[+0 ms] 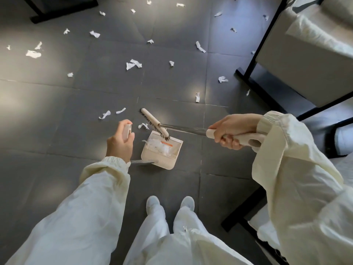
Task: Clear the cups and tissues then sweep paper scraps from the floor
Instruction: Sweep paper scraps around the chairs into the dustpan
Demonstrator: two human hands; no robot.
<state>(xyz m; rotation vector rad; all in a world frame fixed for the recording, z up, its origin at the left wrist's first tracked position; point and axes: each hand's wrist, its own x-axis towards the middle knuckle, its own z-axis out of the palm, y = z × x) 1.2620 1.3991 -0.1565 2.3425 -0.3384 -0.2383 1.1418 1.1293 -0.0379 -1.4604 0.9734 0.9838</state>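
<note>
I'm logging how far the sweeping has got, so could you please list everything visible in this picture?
paper scraps: over twenty, white, scattered across the floor; a few more lie inside the dustpan
dustpan: one, cream, on the floor ahead of the shoes
broom: one, cream head with dark bristles, metal pole; head at the dustpan's mouth
floor: one, dark grey tiles
seats: at least two, pale grey on black frames, along the right
furniture base: one, black, top left
shoes: two, white, bottom centre
left hand: one, cream sleeve, grips the dustpan's handle
right hand: one, cream sleeve, grips the broom's handle
</note>
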